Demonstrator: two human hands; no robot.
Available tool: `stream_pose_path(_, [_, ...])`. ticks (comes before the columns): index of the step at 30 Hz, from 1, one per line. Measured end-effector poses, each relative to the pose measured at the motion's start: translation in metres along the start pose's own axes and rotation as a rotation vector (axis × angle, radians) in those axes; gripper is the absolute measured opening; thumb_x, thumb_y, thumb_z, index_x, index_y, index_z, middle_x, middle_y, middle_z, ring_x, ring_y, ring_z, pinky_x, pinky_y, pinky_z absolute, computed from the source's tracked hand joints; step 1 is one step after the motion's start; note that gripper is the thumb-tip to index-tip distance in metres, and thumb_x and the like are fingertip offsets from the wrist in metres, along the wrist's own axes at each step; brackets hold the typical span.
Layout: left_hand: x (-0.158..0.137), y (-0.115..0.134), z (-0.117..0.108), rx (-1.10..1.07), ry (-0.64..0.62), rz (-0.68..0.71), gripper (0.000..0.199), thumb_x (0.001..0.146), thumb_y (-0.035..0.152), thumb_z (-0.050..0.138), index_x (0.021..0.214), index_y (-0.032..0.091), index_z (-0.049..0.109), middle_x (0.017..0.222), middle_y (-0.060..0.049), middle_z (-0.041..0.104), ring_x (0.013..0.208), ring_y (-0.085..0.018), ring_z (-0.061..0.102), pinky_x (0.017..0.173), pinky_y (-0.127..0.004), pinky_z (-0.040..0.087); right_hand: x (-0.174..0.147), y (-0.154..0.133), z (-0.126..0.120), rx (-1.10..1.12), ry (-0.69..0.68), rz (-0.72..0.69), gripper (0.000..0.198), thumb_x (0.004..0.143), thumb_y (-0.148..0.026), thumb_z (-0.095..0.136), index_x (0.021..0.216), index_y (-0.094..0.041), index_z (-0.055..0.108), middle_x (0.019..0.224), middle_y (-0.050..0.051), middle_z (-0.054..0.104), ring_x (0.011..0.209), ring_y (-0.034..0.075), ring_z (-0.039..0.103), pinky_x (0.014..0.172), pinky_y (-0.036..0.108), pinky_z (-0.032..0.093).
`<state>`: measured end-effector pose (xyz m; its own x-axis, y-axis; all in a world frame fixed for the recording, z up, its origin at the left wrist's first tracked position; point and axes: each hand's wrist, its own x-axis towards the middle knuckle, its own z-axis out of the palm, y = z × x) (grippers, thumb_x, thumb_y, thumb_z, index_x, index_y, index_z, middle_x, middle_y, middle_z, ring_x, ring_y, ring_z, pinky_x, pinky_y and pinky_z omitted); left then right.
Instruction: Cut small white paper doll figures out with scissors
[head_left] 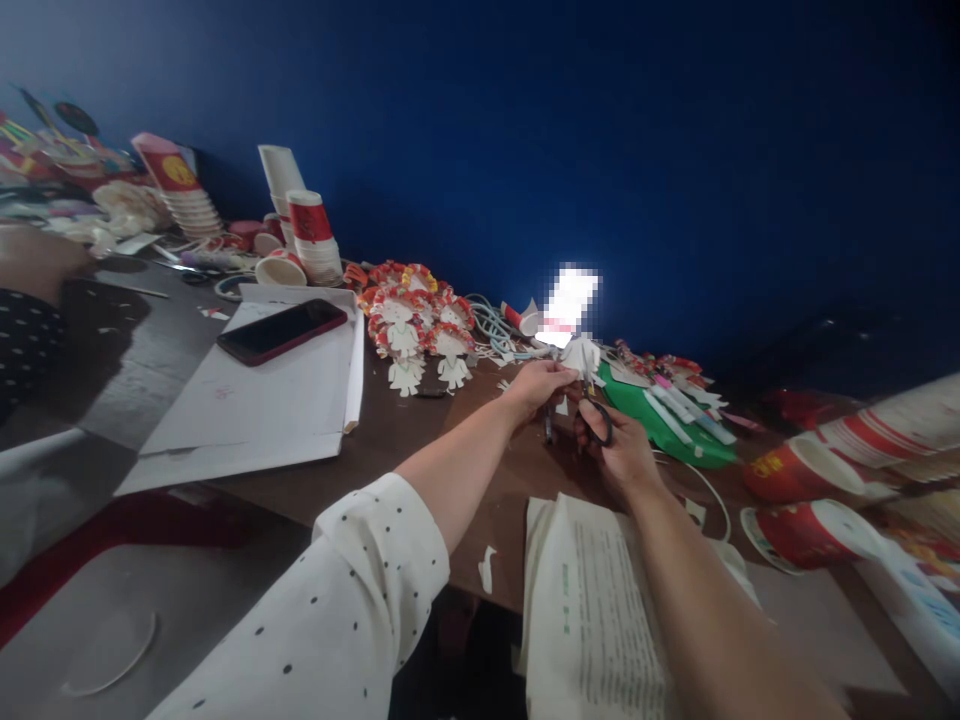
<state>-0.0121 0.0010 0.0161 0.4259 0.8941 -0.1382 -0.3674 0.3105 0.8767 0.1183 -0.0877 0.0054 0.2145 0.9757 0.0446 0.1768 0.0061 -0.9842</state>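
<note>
My right hand (615, 440) grips the black handles of a pair of scissors (600, 422), whose blades point away from me toward a white paper cutout (581, 357). Pinched in the fingers of my left hand (541, 385) is the lower edge of that cutout. Both hands are close together over the brown table. Behind them stands a bright, pixelated phone-like screen (568, 305). To the left, a cluster of white paper dolls with red frilly trim (420, 325) lies in a heap.
A dark phone (283, 332) rests on a white box lid (262, 400) at left. Paper cups (311, 225) are stacked behind it; more red cups (814, 532) lie at right. Markers (679, 410) sit on a green pouch (637, 405). A printed booklet (592, 610) lies near me. Another person's arm (34, 270) shows far left.
</note>
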Motion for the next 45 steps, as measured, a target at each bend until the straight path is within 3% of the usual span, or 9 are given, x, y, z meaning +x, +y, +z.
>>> stream_pose_path(13, [0.0, 0.001, -0.001, 0.007, -0.011, 0.01, 0.018, 0.088, 0.015, 0.066, 0.073, 0.013, 0.055, 0.062, 0.001, 0.06, 0.055, -0.007, 0.055, 0.066, -0.022, 0.045, 0.002, 0.005, -0.001, 0.038, 0.01, 0.024, 0.049, 0.068, -0.066, 0.081, 0.074, -0.019, 0.071, 0.066, 0.001, 0.063, 0.054, 0.012, 0.051, 0.045, 0.024, 0.036])
stream_pose_path(25, [0.01, -0.012, -0.006, 0.092, -0.075, 0.063, 0.019, 0.083, 0.024, 0.076, 0.079, 0.012, 0.062, 0.067, 0.0, 0.066, 0.061, -0.007, 0.057, 0.07, -0.023, 0.045, 0.001, 0.004, -0.003, -0.058, 0.005, -0.033, 0.048, 0.073, -0.067, 0.077, 0.07, -0.021, 0.067, 0.06, -0.001, 0.059, 0.052, 0.013, 0.05, 0.046, 0.026, 0.037])
stream_pose_path(45, [0.0, 0.009, -0.014, 0.183, -0.169, -0.038, 0.024, 0.08, 0.023, 0.078, 0.077, 0.013, 0.056, 0.069, -0.001, 0.066, 0.062, -0.006, 0.057, 0.062, -0.02, 0.041, 0.003, 0.004, -0.009, -0.001, -0.08, 0.012, 0.047, 0.069, -0.065, 0.081, 0.068, -0.02, 0.068, 0.063, 0.001, 0.063, 0.051, 0.013, 0.051, 0.043, 0.026, 0.04])
